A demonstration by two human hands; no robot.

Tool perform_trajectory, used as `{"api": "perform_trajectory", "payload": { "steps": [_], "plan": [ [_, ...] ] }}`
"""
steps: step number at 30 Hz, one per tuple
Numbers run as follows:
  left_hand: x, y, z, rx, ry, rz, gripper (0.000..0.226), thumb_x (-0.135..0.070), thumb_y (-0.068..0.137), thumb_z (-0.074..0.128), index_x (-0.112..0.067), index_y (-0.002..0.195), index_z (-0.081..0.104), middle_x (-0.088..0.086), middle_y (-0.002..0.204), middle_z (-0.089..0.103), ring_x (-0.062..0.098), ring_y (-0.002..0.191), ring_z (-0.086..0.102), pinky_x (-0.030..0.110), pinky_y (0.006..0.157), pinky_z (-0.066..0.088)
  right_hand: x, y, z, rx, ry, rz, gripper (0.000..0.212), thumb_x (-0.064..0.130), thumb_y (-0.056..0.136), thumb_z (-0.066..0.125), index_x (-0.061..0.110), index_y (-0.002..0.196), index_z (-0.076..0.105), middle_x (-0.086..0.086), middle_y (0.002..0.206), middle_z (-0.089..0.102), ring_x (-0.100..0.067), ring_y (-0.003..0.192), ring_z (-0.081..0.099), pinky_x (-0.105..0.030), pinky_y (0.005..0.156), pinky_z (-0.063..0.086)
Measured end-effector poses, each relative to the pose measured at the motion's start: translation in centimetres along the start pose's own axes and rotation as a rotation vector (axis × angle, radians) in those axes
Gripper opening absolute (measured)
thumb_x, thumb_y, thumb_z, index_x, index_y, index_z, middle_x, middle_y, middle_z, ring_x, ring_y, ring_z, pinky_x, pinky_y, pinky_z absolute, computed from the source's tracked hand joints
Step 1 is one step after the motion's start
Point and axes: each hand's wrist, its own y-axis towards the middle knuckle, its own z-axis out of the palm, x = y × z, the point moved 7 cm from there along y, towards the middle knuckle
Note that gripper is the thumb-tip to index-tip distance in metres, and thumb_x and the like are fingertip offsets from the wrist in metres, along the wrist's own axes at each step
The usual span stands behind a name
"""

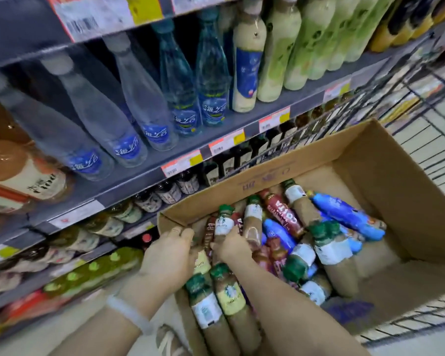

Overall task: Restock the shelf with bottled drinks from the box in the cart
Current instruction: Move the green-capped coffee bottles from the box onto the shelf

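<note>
An open cardboard box (385,176) sits in a wire cart (421,98), holding several loose bottles: green-capped coffee drinks (329,250), a dark red bottle (283,211) and blue ones (344,214). My left hand (170,255) reaches into the box's near-left corner, with its fingers curled down among the bottles. My right hand (234,246) closes around a green-capped coffee bottle (224,222), which stands tilted. The shelf (139,181) on the left carries clear water bottles (129,116) and pale green drinks (278,52).
Lower shelves hold dark coffee bottles (170,191) and green-capped packs (93,273). Price tags (181,163) run along the shelf edges. The cart's wire wall stands close to the shelf. My sandal (170,340) shows on the pale floor below.
</note>
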Motion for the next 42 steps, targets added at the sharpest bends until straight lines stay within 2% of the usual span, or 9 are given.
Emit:
{"api": "perform_trajectory", "payload": {
  "steps": [5, 11, 16, 20, 24, 29, 35, 38, 42],
  "plan": [
    [0.1, 0.5, 0.7, 0.021, -0.121, -0.060, 0.041, -0.040, 0.092, 0.047, -0.021, 0.127, 0.043, 0.003, 0.126, 0.049, 0.023, 0.118, 0.050, 0.033, 0.090, 0.046, -1.2, 1.3, 0.7, 0.032, 0.149, 0.092, 0.065, 0.034, 0.077, 0.066, 0.002, 0.128, 0.042, -0.014, 0.124, 0.059, -0.028, 0.116, 0.057, -0.036, 0.098, 0.046],
    [-0.2, 1.9, 2.2, 0.061, -0.385, -0.152, 0.040, -0.041, 0.090, 0.054, -0.015, 0.121, 0.054, 0.006, 0.119, 0.061, 0.023, 0.109, 0.058, 0.031, 0.088, 0.046, -1.7, -1.1, -1.6, 0.365, 0.749, 0.172, 0.046, 0.014, 0.082, 0.068, 0.005, 0.123, 0.049, -0.002, 0.085, 0.061, -0.011, 0.070, 0.059, -0.025, 0.059, 0.052],
    [-3.0, 3.0, 3.6, 0.217, -1.102, -0.280, 0.039, -0.045, 0.085, 0.060, -0.016, 0.110, 0.058, -0.002, 0.098, 0.066, 0.012, 0.087, 0.063, 0.022, 0.073, 0.049, -1.5, -4.2, -5.5, 0.366, 0.749, -0.058, 0.039, 0.008, 0.076, 0.074, 0.016, 0.109, 0.055, 0.001, 0.093, 0.064, -0.012, 0.081, 0.063, -0.027, 0.067, 0.053],
    [-4.9, 3.5, 3.4, 0.151, -1.485, -0.294, 0.018, -0.016, 0.080, 0.072, -0.015, 0.097, 0.065, 0.000, 0.084, 0.069, 0.003, 0.066, 0.067, 0.014, 0.053, 0.050, 0.0, -6.1, -7.1, 0.314, 0.705, -0.272, 0.040, 0.003, 0.073, 0.075, 0.019, 0.105, 0.056, 0.001, 0.095, 0.061, -0.016, 0.093, 0.063, -0.030, 0.085, 0.055],
    [-3.6, 3.6, 3.2, 0.078, -1.501, -0.356, 0.017, -0.013, 0.077, 0.073, -0.021, 0.088, 0.062, -0.002, 0.085, 0.067, 0.010, 0.075, 0.064, 0.022, 0.061, 0.051, -0.8, -4.7, -7.4, 0.486, 0.765, -0.243, 0.037, 0.001, 0.080, 0.069, 0.018, 0.112, 0.059, 0.002, 0.101, 0.064, -0.017, 0.094, 0.062, -0.036, 0.093, 0.050],
    [-1.2, 3.3, 3.9, 0.007, -1.536, -0.446, 0.032, -0.016, 0.075, 0.076, -0.018, 0.103, 0.060, -0.001, 0.095, 0.067, 0.012, 0.082, 0.063, 0.024, 0.063, 0.047, -5.3, 3.5, -8.7, -0.032, 0.343, -0.010, 0.057, 0.025, 0.081, 0.071, 0.001, 0.127, 0.046, -0.015, 0.124, 0.056, -0.029, 0.113, 0.056, -0.035, 0.095, 0.046],
    [0.8, 2.9, 5.4, -0.048, -1.562, -0.531, 0.028, -0.014, 0.070, 0.079, -0.025, 0.090, 0.062, 0.004, 0.098, 0.070, 0.022, 0.090, 0.066, 0.038, 0.083, 0.054, -4.5, 7.9, -5.6, -0.013, 0.267, 0.133, 0.079, 0.040, 0.083, 0.066, -0.004, 0.136, 0.027, -0.020, 0.139, 0.043, -0.034, 0.127, 0.046, -0.037, 0.103, 0.038],
    [1.4, 2.6, 5.6, -0.050, -1.552, -0.521, 0.030, -0.015, 0.071, 0.079, -0.026, 0.091, 0.059, 0.001, 0.097, 0.068, 0.018, 0.089, 0.065, 0.033, 0.077, 0.053, -4.4, 8.7, -5.0, -0.037, 0.332, 0.176, 0.065, 0.029, 0.081, 0.070, -0.001, 0.131, 0.041, -0.018, 0.131, 0.052, -0.032, 0.115, 0.056, -0.035, 0.097, 0.046],
    [1.9, 2.2, 5.3, -0.057, -1.533, -0.486, 0.030, -0.015, 0.071, 0.078, -0.023, 0.094, 0.060, -0.001, 0.095, 0.067, 0.012, 0.085, 0.063, 0.026, 0.068, 0.049, -5.2, 7.7, -4.8, 0.054, 0.791, 0.264, 0.045, 0.007, 0.075, 0.074, 0.000, 0.113, 0.050, -0.016, 0.091, 0.064, -0.029, 0.071, 0.062, -0.042, 0.073, 0.054]
  ]
}}
